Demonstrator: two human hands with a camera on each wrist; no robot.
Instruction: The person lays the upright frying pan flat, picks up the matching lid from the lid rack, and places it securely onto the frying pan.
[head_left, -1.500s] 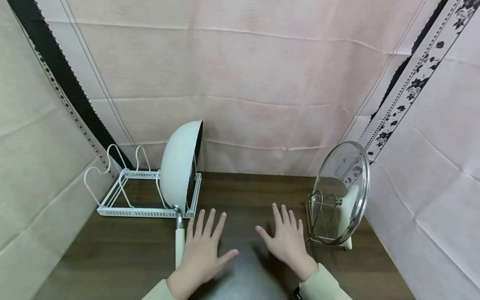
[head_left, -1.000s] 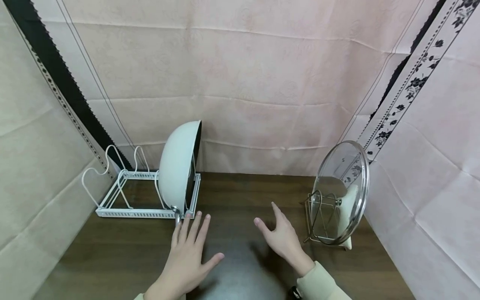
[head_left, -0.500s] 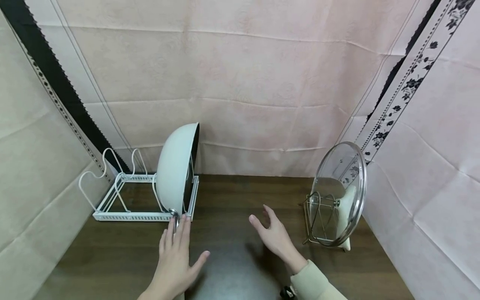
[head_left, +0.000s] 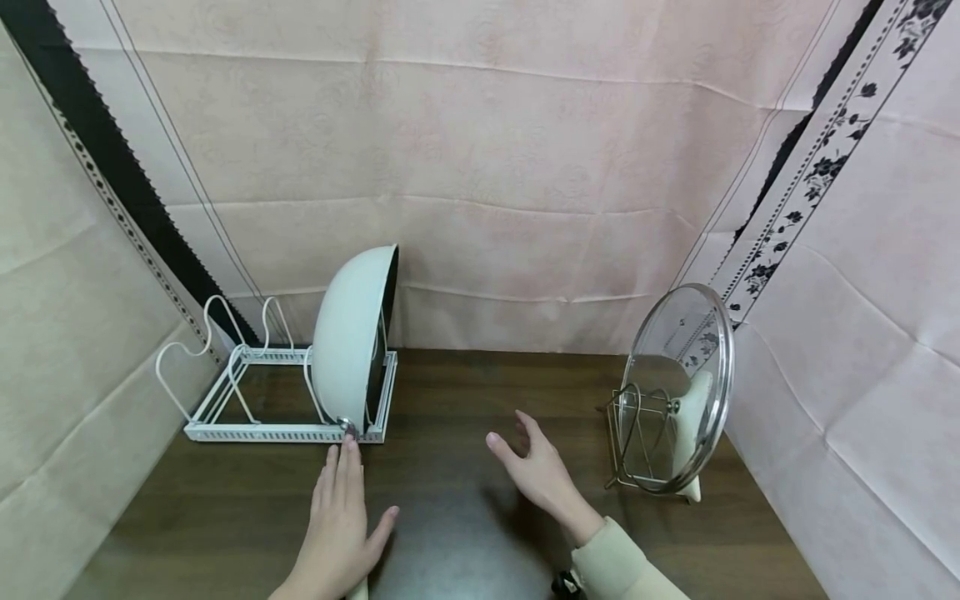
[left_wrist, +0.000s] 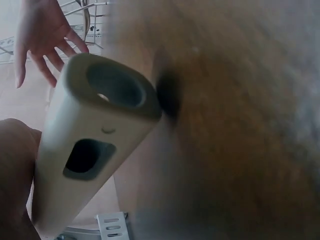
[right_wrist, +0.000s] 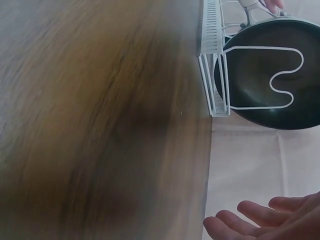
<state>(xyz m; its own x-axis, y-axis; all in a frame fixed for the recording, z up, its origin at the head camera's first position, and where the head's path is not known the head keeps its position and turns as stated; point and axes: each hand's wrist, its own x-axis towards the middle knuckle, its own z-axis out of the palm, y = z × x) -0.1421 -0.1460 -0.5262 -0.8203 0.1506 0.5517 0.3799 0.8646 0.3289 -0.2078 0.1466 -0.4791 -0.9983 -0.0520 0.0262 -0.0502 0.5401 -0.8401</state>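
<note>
A deep frying pan, pale outside and dark inside, stands on its side in a white wire rack. Its pale handle points toward me, mostly hidden under my left hand in the head view. The left fingers lie straight along the handle, fingertips right at the metal joint by the pan, thumb spread out to the side. My right hand hovers over the middle of the table, fingers loosely bent and thumb apart, holding nothing. In the right wrist view the pan's dark inside faces me.
On the right, a glass lid with a metal rim and pale handle leans upright in a small gold wire stand. Pale cloth walls enclose the dark wooden table at the back and both sides.
My left hand has moved left from beside the handle onto it, its spread fingers drawing together. The right hand has drifted a little left and its fingers have bent. Pan and lid stay put.
</note>
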